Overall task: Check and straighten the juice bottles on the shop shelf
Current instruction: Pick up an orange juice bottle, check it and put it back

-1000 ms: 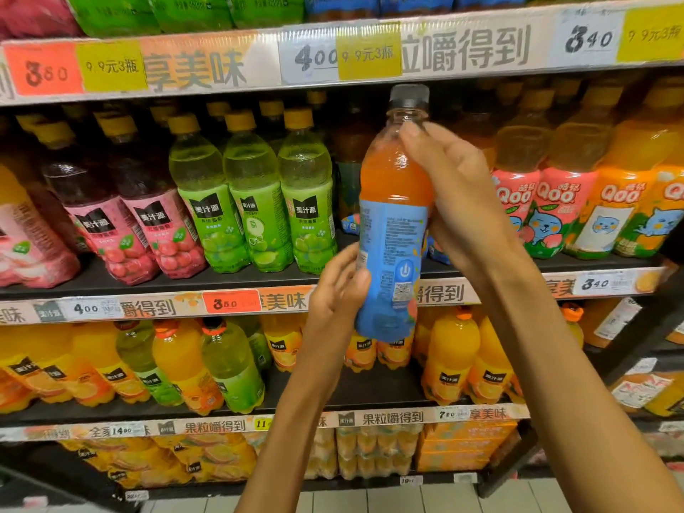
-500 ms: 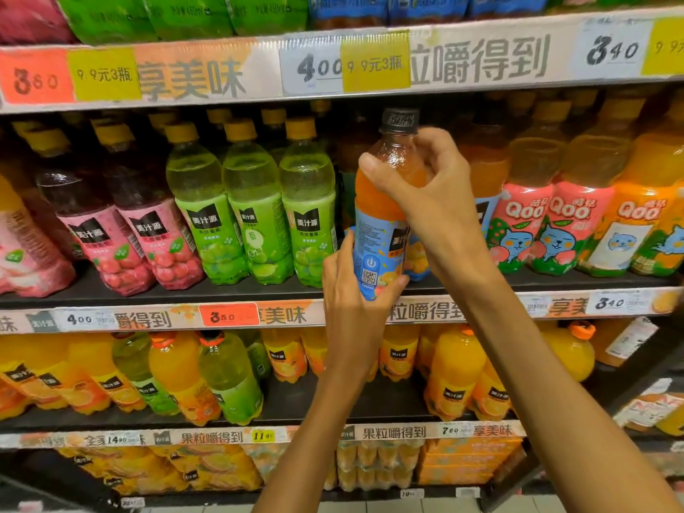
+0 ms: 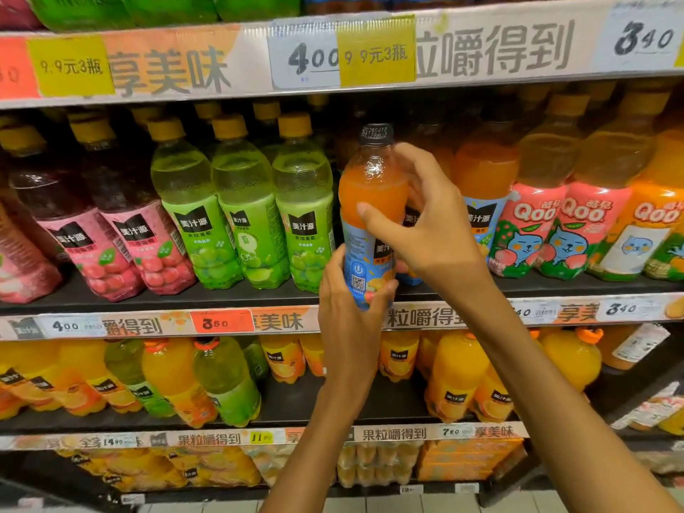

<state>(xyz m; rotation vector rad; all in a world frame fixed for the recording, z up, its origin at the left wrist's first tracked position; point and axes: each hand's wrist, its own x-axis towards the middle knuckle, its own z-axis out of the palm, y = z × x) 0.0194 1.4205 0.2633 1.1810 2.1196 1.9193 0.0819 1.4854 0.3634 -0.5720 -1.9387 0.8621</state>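
Orange juice bottle (image 3: pixel 370 201) upright at the front edge of the middle shelf (image 3: pixel 259 296), base gripped by left hand (image 3: pixel 348 320), shoulder pinched by right hand (image 3: pixel 425 231). Hemmed by green juice bottles (image 3: pixel 244 216) just beside on the left, another orange bottle (image 3: pixel 485 179) behind on the right, then Qoo bottles (image 3: pixel 555 224). Price rail (image 3: pixel 222 322) directly below; upper shelf edge (image 3: pixel 481 53) close above the black cap (image 3: pixel 375 134).

A shop: stocked drink shelves (image 3: pixel 333 290) with price tags (image 3: pixel 222 322), probably a supermarket.
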